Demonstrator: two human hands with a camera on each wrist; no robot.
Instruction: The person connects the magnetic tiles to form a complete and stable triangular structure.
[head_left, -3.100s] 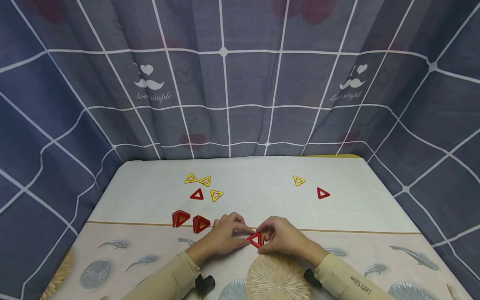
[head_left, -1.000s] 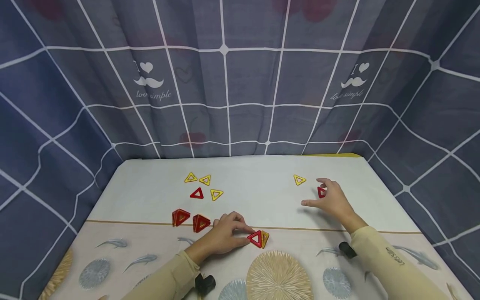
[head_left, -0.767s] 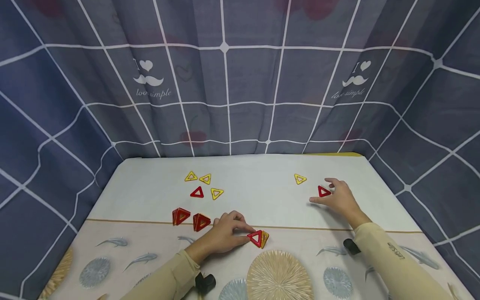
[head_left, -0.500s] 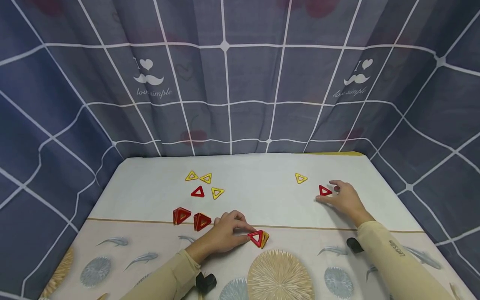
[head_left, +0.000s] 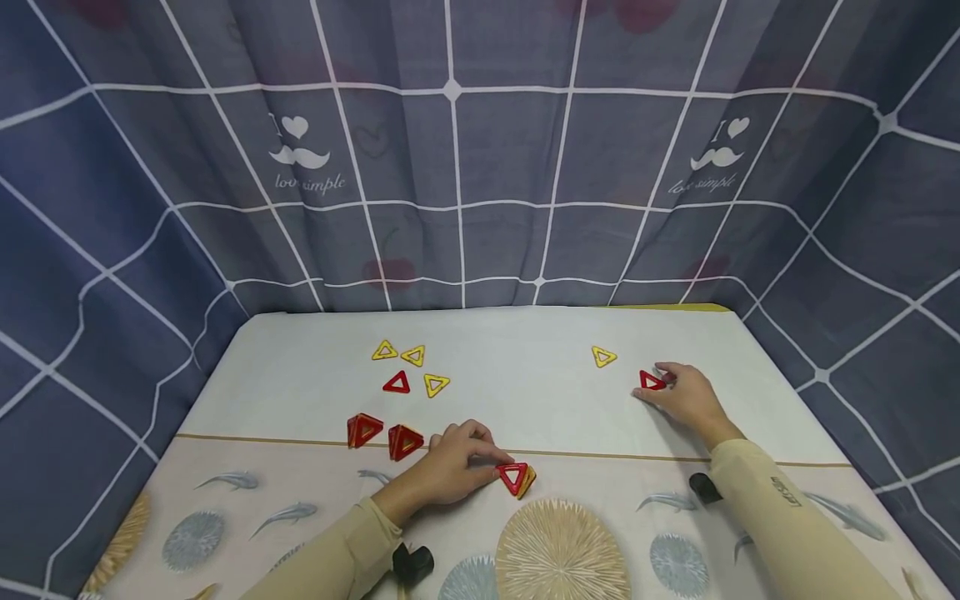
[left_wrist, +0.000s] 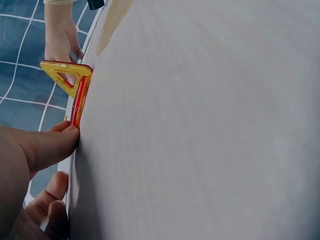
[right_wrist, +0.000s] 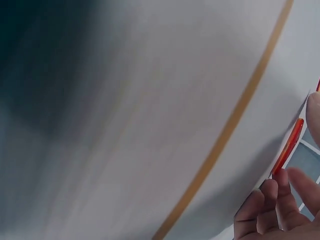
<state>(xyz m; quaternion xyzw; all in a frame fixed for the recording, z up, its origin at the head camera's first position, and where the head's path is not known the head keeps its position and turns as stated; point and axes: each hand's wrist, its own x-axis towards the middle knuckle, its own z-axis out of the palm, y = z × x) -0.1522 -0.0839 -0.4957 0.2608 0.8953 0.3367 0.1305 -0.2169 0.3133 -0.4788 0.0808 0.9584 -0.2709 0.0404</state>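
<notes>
In the head view my left hand [head_left: 459, 467] pinches a red magnetic triangle tile [head_left: 513, 475] between thumb and index finger. A yellow triangle tile [left_wrist: 65, 79] joins it at an angle, plain in the left wrist view. Farther right, my right hand [head_left: 693, 402] has its thumb and fingers around the edges of a single red triangle tile [head_left: 649, 381]. The right wrist view shows that red tile [right_wrist: 288, 146] edge-on, between the fingertips and the thumb. Whether it is off the table cannot be told.
Two built red pyramids [head_left: 364, 430] stand left of my left hand. Behind them lie several yellow triangle tiles [head_left: 413, 356] and one red triangle tile [head_left: 397, 382]. Another yellow tile [head_left: 603, 357] lies left of my right hand. A checked curtain [head_left: 495, 167] encloses the table.
My right hand left the red-and-yellow piece, reached right, and closed its fingers around the single red tile. My left hand stayed put; the yellow tile on its piece shifted slightly.
</notes>
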